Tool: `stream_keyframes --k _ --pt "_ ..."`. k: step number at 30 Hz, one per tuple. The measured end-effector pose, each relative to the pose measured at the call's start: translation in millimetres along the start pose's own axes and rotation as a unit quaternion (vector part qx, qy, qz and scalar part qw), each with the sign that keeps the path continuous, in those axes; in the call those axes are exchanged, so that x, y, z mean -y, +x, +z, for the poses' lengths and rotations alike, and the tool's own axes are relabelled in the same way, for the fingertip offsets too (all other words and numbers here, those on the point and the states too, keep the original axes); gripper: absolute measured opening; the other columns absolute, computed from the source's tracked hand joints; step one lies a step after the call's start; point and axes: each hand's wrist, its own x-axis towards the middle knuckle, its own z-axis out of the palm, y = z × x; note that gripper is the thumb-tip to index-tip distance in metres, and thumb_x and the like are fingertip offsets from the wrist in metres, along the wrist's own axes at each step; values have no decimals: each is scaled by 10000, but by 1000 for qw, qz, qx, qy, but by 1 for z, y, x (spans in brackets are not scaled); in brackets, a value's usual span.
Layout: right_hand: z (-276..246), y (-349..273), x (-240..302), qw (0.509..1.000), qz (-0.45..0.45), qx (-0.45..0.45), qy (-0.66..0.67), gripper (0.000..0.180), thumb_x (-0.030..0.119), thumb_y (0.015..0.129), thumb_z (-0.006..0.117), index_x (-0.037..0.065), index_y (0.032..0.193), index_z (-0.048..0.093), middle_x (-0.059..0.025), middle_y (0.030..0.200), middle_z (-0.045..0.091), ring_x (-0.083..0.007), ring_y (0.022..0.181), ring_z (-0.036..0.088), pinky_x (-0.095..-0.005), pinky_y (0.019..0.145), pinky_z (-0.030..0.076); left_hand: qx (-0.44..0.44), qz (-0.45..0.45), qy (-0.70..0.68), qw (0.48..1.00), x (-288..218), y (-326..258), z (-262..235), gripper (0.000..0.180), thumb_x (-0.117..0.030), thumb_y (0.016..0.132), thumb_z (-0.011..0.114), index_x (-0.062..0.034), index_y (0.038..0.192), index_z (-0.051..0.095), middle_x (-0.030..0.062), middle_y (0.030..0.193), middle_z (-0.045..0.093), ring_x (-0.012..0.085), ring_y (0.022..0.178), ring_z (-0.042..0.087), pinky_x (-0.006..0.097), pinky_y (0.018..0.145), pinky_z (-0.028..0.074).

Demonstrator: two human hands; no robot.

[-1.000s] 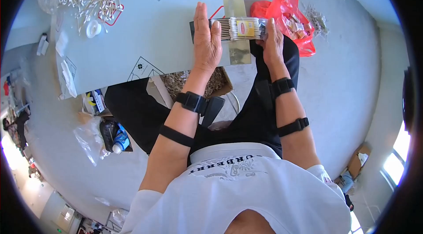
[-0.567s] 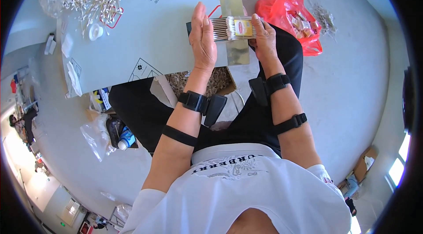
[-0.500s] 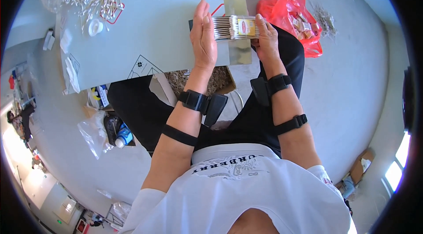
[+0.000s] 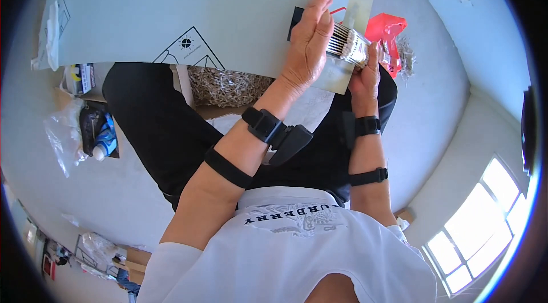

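A pale table spans the far side. A red plastic bag lies at the right, a box of shredded straw beneath the table's near edge, a crumpled clear bag at the left.

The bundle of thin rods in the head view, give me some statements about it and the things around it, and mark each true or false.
1. Both hands are on the bundle of thin rods. True: the left hand lies flat against its ends, the right hand grips it.
2. The bundle lies flat on the floor. False: it is held up above the pale table.
3. A red plastic bag lies beyond the right hand. True.
4. Both wrists are bare. False: each wears a black strap.
5. A blue bottle sits to the person's left on the floor. True.
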Motion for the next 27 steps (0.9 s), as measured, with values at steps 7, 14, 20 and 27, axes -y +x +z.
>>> stream_keyframes --k 7,14,20,27 --pt "11 -8 4 993 -59 -80 -64 345 350 956 610 25 1068 588 -83 951 679 -165 771 681 -267 614 558 -11 82 137 987 3 -3 9 509 -305 1034 430 33 1411 373 236 1463 387 355 1371 372 391 1125 293" --pt "20 -22 12 989 -114 -73 -64 226 276 941 645 51 964 633 -25 811 649 -67 549 540 -182 408 351 11 116 254 960 5 0 13 476 -280 1036 420 45 1382 401 245 1442 407 359 1348 399 390 1111 313" --pt "33 -26 0 989 -109 -91 -40 198 264 878 730 92 949 663 32 772 657 -47 560 558 -185 429 363 -3 122 301 946 13 0 25 504 -337 1050 363 41 1379 419 224 1430 432 326 1320 432 375 1096 329" --pt "36 -25 -4 989 -107 -92 -36 195 223 849 759 72 922 660 36 764 630 -43 634 563 -211 524 429 23 52 238 970 21 -2 46 567 -396 1044 372 51 1391 412 213 1414 446 270 1300 443 367 1086 338"
